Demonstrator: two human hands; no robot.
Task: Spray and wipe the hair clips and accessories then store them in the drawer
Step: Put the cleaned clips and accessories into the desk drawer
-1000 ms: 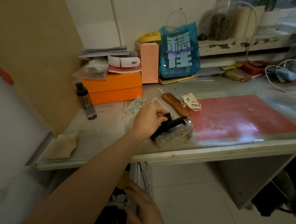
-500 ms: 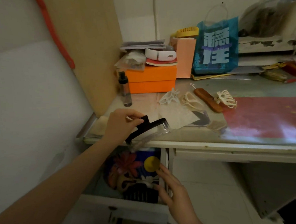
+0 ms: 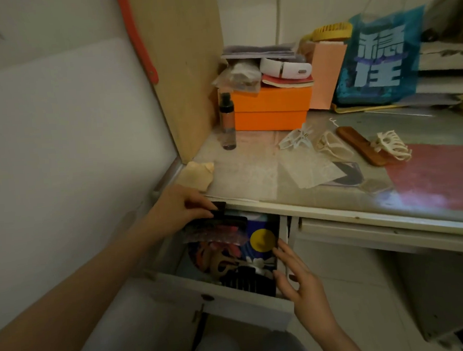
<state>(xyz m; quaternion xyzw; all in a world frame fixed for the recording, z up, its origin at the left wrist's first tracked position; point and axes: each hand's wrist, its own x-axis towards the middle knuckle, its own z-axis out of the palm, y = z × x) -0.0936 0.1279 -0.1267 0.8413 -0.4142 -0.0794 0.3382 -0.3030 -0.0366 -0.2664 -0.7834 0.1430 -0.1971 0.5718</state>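
My left hand (image 3: 177, 210) grips a black and clear claw clip (image 3: 214, 229) and holds it low inside the open drawer (image 3: 232, 302), just under the desk edge. My right hand (image 3: 293, 274) rests with spread fingers on the drawer's right side wall and holds nothing. The drawer has a black comb (image 3: 247, 281) and a tortoiseshell clip (image 3: 223, 265) lying on a printed liner. On the desk lie a clear white clip (image 3: 296, 138), a cream clip (image 3: 331, 144), a brown wooden comb (image 3: 361, 145) and a white claw clip (image 3: 392, 145). A small spray bottle (image 3: 227, 121) stands at the back left.
A folded beige cloth (image 3: 196, 173) lies at the desk's left corner. Orange boxes (image 3: 271, 109), a pink bag (image 3: 326, 74) and a blue bag (image 3: 379, 57) crowd the back. A red mat (image 3: 439, 176) covers the right. A wooden panel (image 3: 183, 69) walls the left.
My left hand carried the black and clear clip off the desk, past the edge and down into the drawer. My right hand stayed on the drawer's right side. My view swung left and down.
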